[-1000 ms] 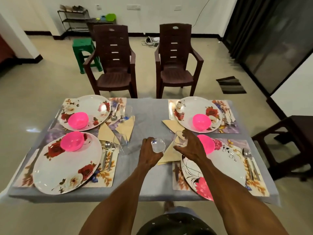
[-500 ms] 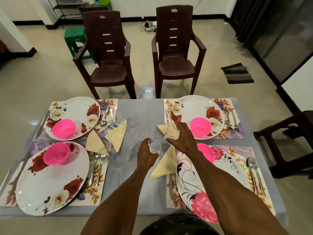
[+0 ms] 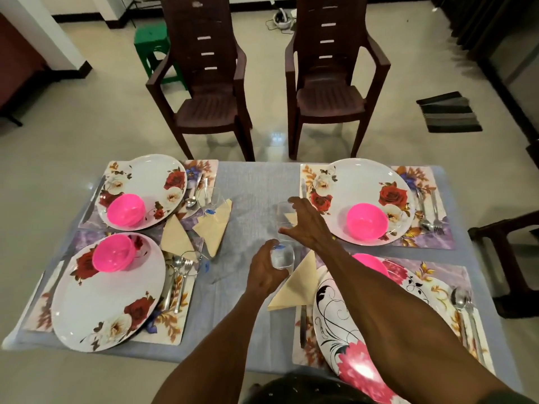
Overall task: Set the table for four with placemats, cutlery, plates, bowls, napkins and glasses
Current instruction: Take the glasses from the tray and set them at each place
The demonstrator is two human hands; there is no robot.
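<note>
Here, glasses in my hands: my left hand [image 3: 267,275] gripped a clear, smooth drinking glass [image 3: 282,256], fingers curled round it just above the table, near the tip of the near-right napkin; my right hand [image 3: 306,224] held a second clear glass [image 3: 284,214] between thumb and fingers beside the far-right plate.
Table: a rectangular top under a grey woven cloth [image 3: 256,188].
Placemats: four glossy rectangular mats printed with flowers, one per setting, such as the far-right one [image 3: 431,182].
Plates: four glossy white oval plates; three bore red roses, like the near-left plate [image 3: 108,295], and the near-right plate [image 3: 344,316] bore black swirls and a pink flower.
Bowls: four round bright-pink plastic bowls, one on each plate; the near-right bowl [image 3: 370,265] was half hidden by my forearm, the far-right bowl [image 3: 367,220] sat whole.
Napkins: three pale-yellow folded triangles showed plainly, two between the left settings [image 3: 175,239] [image 3: 214,225] and one at near right [image 3: 300,282]; a fourth corner seemed to show through the glass in my right hand.
Other glasses: two clear ones stood by the left settings, far [image 3: 208,196] and near [image 3: 191,262].
Cutlery: shiny metal spoons and forks lay beside each plate, as at near left [image 3: 176,275]; exact count I could not tell.
Chairs: two dark-brown moulded plastic armchairs with slotted backs [image 3: 204,83] [image 3: 329,77] stood at the far edge.
</note>
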